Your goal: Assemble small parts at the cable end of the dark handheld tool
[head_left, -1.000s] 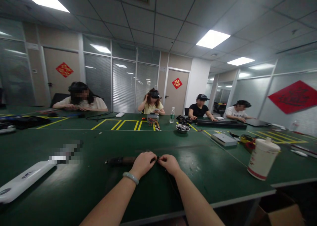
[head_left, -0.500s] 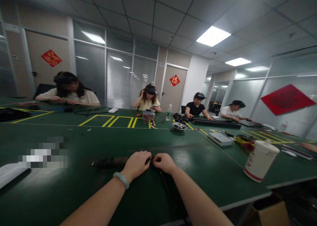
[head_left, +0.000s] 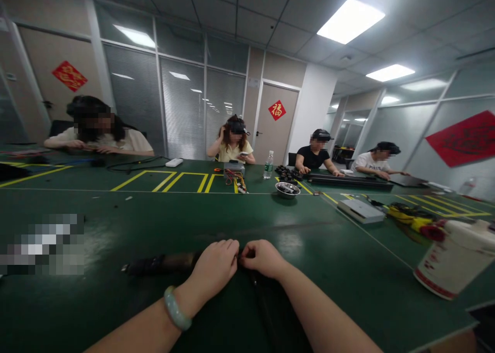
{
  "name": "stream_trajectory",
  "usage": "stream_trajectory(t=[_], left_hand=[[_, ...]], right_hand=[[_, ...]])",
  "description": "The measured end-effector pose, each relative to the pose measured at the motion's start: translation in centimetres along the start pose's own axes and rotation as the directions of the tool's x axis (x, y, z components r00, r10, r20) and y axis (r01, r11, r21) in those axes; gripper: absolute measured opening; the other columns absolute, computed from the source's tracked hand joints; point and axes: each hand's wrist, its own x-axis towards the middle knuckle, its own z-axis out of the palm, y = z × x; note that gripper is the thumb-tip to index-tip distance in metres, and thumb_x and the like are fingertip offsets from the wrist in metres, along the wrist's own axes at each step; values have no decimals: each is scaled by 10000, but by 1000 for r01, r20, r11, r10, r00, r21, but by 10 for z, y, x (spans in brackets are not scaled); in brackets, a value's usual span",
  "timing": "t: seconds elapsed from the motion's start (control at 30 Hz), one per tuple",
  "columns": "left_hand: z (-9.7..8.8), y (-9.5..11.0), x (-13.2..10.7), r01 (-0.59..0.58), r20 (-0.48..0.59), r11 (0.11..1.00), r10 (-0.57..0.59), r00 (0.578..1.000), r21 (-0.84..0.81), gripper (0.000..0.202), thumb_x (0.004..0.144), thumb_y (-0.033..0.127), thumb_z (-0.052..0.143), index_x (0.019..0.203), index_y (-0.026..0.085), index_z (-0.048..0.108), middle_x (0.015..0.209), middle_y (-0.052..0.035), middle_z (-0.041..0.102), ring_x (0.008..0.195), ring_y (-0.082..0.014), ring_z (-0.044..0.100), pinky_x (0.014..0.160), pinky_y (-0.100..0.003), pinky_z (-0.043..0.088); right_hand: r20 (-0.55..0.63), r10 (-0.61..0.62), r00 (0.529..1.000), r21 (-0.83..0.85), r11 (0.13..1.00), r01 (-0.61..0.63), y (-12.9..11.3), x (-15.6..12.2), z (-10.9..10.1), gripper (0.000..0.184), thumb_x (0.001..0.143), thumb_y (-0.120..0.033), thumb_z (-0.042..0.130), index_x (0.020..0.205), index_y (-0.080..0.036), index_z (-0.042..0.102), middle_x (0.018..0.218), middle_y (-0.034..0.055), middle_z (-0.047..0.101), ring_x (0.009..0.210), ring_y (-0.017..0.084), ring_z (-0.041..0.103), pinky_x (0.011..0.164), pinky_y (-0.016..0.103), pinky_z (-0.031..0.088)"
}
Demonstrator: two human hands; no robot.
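Where the dark strip [head_left: 162, 264] lies flat on the counter [head_left: 348, 270], the left hand [head_left: 214, 265] and right hand [head_left: 263, 257] are closed, fingertips pinched on its right end beside a thin cable [head_left: 263, 301]. The strip appears light, narrow and rigid; grip it at the end, not by the pliant cable.

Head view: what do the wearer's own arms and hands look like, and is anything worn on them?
The left hand and right hand are bare, with no gloves and no rings that I can make out. Both forearms are uncovered, with no sleeves in view. A smooth, rounded, pale green bangle circles the left wrist; the right wrist carries nothing.
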Motion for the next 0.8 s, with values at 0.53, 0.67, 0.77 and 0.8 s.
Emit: stream_trajectory(t=[0.53,0.67,0.77,0.8], left_hand=[[0,-8,-4,-83,-25,997,83,996,-6,116,888,288,512,943,195,553,946,-62,624,885,-211,576,748,-369,460],[3,-11,-6,-99,-56,995,98,994,-24,110,894,265,503,939,190,569,935,-41,641,895,-190,584,820,-359,457],[5,-12,-6,-114,-88,992,108,990,-61,93,897,249,516,925,196,588,930,-19,655,927,-181,584,943,-378,409],[5,-13,-6,-114,-94,991,107,990,-73,91,900,249,518,923,201,592,932,-12,658,938,-180,583,971,-388,390]], right_hand=[[164,4,987,43,999,-11,43,16,15,121,729,-396,674,806,-336,745,876,124,711,748,185,654,713,313,482],[166,25,986,31,999,-30,58,22,21,157,682,-440,707,808,-358,752,874,121,719,747,198,661,727,344,494],[162,56,985,14,998,-59,48,17,14,175,689,-459,688,805,-346,753,863,121,721,727,203,660,702,355,497],[165,61,984,8,998,-63,43,16,11,176,693,-456,682,803,-339,754,859,123,721,720,204,659,693,355,497]])
